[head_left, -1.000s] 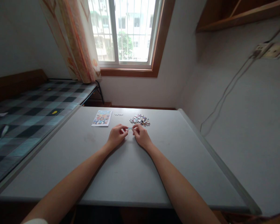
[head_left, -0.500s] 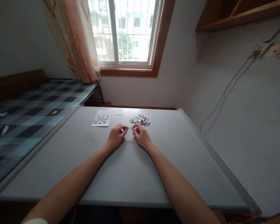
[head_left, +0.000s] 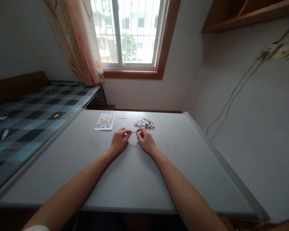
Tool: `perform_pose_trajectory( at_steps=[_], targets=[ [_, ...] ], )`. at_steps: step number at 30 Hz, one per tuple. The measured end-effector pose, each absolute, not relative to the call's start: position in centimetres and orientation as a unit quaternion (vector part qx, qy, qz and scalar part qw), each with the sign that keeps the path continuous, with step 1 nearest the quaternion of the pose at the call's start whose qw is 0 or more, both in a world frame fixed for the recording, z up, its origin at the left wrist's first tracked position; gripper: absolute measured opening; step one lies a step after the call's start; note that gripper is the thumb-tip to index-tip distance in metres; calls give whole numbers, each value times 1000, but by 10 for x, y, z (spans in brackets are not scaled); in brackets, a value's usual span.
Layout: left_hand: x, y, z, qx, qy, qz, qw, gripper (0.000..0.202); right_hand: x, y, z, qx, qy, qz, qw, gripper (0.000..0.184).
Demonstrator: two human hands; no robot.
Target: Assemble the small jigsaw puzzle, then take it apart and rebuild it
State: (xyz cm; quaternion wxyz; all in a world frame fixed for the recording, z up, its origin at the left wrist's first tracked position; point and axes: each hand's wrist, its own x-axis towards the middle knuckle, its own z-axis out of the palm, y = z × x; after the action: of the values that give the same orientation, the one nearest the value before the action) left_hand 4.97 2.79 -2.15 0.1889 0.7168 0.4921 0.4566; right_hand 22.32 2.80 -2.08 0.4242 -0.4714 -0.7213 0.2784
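Small light-blue and greenish jigsaw puzzle pieces [head_left: 134, 132] are pinched between my two hands, just in front of a pile of loose pieces [head_left: 144, 123]. My left hand [head_left: 121, 138] grips their left end with thumb and fingertips. At the right end, my right hand [head_left: 145, 139] does the same, its fingers bent and closed. How many pieces are held is too small to tell. Left of the pile lies a short joined row of pieces [head_left: 122, 118]. Further left, a colourful printed picture sheet [head_left: 105, 122] rests flat.
A white table [head_left: 132, 179] carries all of this, with a raised edge along its right side. To the left stands a bed [head_left: 69, 93] with a checked cover. Behind are a window [head_left: 135, 35] and a curtain [head_left: 79, 41]. A cable [head_left: 231, 96] hangs on the right wall.
Hardly anything differs. Both hands keep their pinch on the puzzle pieces, with only a very slight shift of the fingers.
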Motion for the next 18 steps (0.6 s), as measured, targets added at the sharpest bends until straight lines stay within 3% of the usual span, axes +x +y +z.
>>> perform_pose_trajectory(
  at_steps=[18],
  targets=[
    [48,29,-24,709,505,458,183,21,223,26,-17,-470,-726,273,420,12]
  ],
)
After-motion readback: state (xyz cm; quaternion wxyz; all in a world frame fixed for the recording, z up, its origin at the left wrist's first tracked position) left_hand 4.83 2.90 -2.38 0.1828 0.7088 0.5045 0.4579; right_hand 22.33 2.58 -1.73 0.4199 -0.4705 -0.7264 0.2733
